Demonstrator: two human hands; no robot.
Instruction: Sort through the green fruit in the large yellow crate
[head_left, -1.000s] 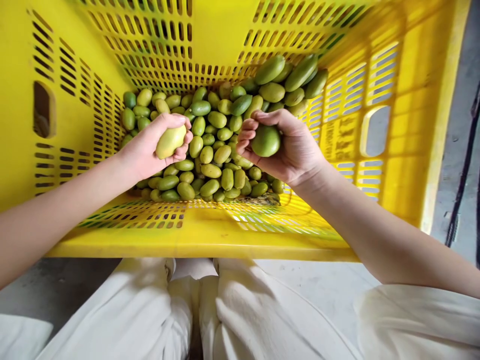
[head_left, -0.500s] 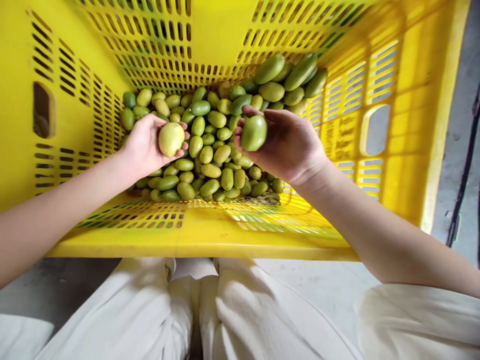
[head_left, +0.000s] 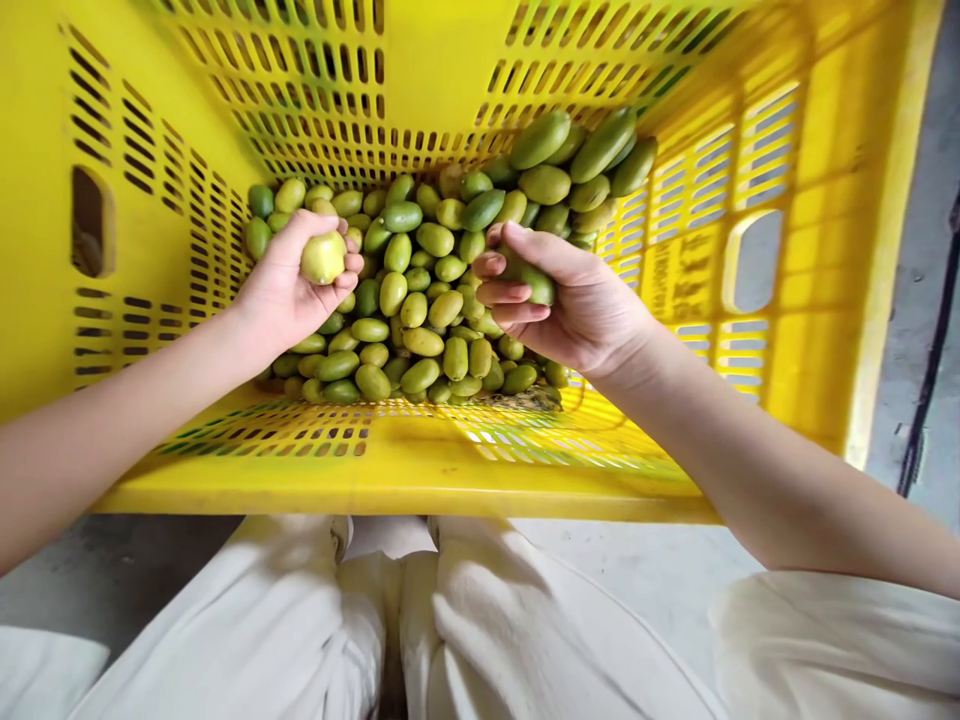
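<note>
My left hand (head_left: 289,280) is closed around a pale yellow-green oval fruit (head_left: 323,259), with the fruit's end showing between thumb and fingers. A darker green oval fruit (head_left: 536,280) sits in my right hand (head_left: 577,295), thumb across the top and fingers curled round it, so part of it is hidden. Both hands are above a heap of green and yellowish oval fruits (head_left: 424,342) inside a yellow plastic crate (head_left: 442,495). Larger, longer green fruits (head_left: 600,145) are piled in the crate's far right corner.
The slotted crate walls rise on all sides, with a handle hole (head_left: 754,262) in the right wall and another in the left. My legs in white trousers (head_left: 247,620) are against the near side. A dark cable (head_left: 930,370) lies on the grey floor at right.
My right hand has turned and its fingers and thumb have folded over the green fruit. My left hand has shifted slightly left and up, tilting the yellowish fruit and gripping it more closely.
</note>
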